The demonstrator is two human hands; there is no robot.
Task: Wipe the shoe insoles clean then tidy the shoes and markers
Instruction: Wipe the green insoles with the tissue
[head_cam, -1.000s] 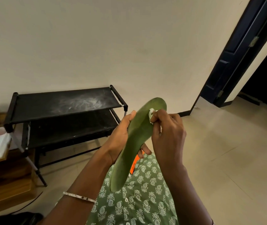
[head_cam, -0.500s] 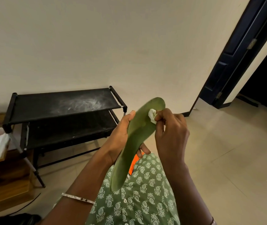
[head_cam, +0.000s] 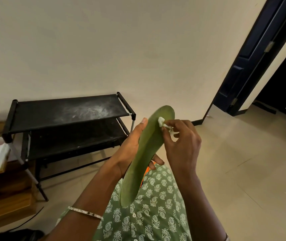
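orange thing (head_cam: 146,171) behind insole (head_cam: 144,153) — mostly hidden | left hand (head_cam: 128,148) grips insole mid-length | right hand (head_cam: 182,146) pinches wad (head_cam: 161,121) against its top end

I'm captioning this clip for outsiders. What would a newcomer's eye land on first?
The long green insole held up mid-frame: the left hand grips it from behind while the right hand pinches a small white wad against its upper end. Then the black shoe rack by the wall at left, its top shelf smeared with pale dust.
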